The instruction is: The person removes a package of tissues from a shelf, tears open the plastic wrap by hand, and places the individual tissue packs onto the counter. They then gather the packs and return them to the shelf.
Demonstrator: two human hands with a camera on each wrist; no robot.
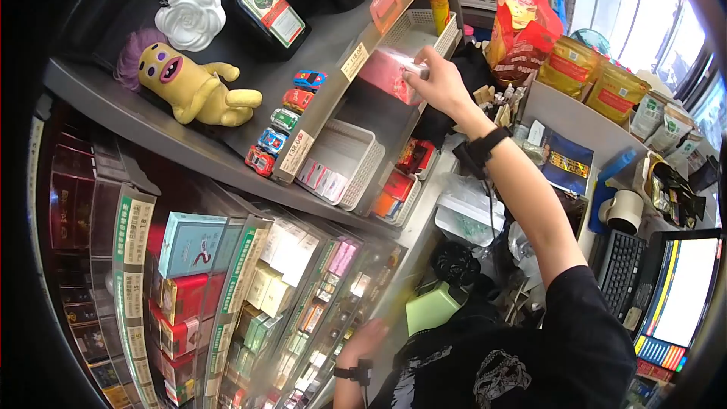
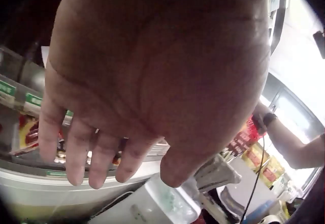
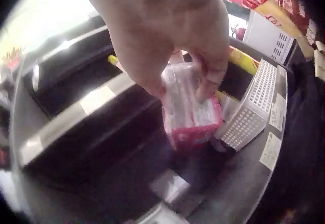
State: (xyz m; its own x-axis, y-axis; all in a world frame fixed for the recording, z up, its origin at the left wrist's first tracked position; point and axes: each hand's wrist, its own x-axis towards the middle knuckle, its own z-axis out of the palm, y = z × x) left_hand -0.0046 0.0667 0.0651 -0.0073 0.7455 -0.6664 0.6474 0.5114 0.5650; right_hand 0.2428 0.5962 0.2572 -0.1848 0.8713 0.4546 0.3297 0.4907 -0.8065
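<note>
Closest to the body, the left hand (image 1: 366,342) has nothing in it, its fingers straight and slightly apart, near a rack (image 1: 235,280) of small boxes. Farther out, over a dark shelf (image 1: 388,123), the right hand (image 1: 441,82) has thumb and fingers clamped on a pink wrapped pack (image 1: 385,73), between a packet-filled white basket (image 1: 369,173) and another holding a yellow can (image 1: 439,9); I can't tell whether the pack touches the shelf. Beyond stands a red bag (image 1: 522,39).
</note>
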